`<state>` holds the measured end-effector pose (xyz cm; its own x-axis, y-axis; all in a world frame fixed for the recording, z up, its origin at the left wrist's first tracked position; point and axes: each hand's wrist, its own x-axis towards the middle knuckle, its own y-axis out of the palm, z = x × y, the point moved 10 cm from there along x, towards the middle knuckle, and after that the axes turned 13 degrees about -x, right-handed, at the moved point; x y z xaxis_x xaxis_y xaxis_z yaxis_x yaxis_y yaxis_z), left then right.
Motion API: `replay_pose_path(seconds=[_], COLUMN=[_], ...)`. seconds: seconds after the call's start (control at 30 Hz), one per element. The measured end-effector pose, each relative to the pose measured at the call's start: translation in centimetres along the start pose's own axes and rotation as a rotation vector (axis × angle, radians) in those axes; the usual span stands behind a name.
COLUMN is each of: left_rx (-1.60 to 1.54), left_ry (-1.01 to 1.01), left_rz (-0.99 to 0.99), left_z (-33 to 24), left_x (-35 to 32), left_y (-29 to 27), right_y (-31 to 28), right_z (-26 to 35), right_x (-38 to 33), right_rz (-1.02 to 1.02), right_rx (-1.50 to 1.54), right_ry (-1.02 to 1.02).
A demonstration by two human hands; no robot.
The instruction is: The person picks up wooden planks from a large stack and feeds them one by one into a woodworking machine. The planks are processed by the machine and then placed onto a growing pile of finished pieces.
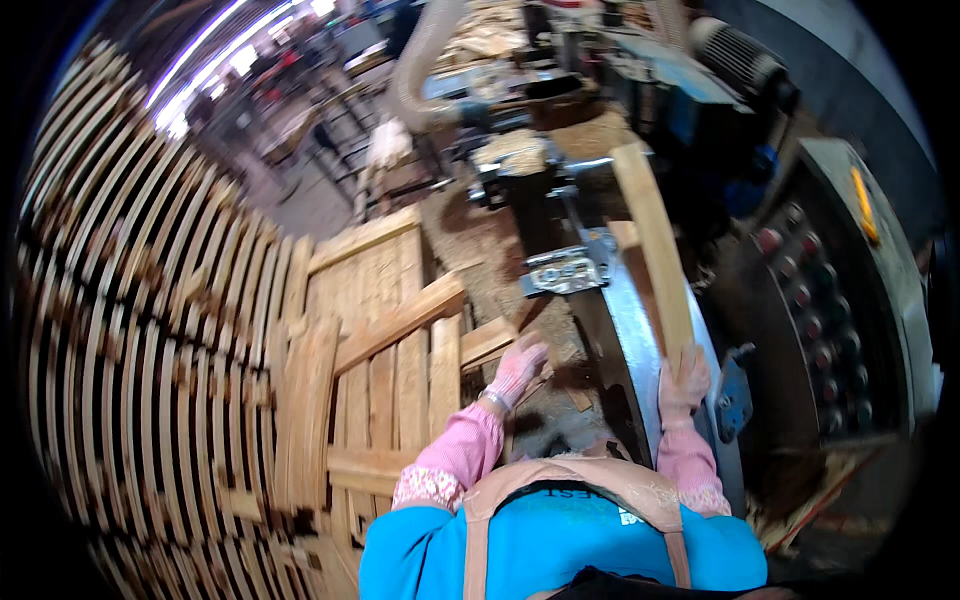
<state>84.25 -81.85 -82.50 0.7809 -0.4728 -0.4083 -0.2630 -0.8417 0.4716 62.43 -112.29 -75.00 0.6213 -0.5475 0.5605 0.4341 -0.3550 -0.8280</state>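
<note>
My right hand (684,380), in a pale pink glove, is closed around the near end of a long wooden board (652,250). The board lies lengthwise on the shiny metal bed (632,330) of a woodworking machine, its far end reaching the machine head. My left hand (520,368), also gloved in pink, is curled at the end of a shorter wooden board (488,342) beside the stack on the left. Its fingers look wrapped over the wood, though slightly blurred. Pink sleeve covers run along both forearms.
Tall layered stacks of boards (130,370) fill the left side. A closer pile (385,390) lies crosswise by my left arm. On the right stands a control panel (820,320) with several buttons and a yellow tool (863,205) on top. A ribbed hose (415,75) hangs ahead.
</note>
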Motion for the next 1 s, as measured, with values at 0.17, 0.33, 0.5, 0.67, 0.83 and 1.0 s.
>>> replay_pose_path(seconds=[0.17,0.33,0.5,0.67,0.83,1.0], left_rx=[0.672,1.128,1.05,1.07,1.121,0.987], left_ry=[0.481,0.559,0.132,-0.293,-0.199,-0.005], left_rz=[-0.228,-0.963,-1.429,-1.486,-1.366,-1.093], left_z=[-14.1,-25.8,-27.5,-25.2,-23.3,-24.4], left_x=[-1.3,-8.8,-25.3,-33.5,-33.5,-33.3], left_y=[-4.4,-27.0,-50.2,-55.6,-58.0,-45.2], right_y=[6.6,4.1,-5.1,-8.9,-2.5,5.2], right_z=[4.4,3.7,-5.2,-9.0,-2.5,5.7], right_x=[7.3,3.1,-10.5,-16.5,-8.9,-1.5], right_rz=[-0.007,0.251,0.421,0.649,0.515,0.528], right_rx=[0.119,0.175,-0.101,-0.325,-0.088,-0.185], right_ry=[-0.042,-0.028,0.01,0.216,0.107,0.095])
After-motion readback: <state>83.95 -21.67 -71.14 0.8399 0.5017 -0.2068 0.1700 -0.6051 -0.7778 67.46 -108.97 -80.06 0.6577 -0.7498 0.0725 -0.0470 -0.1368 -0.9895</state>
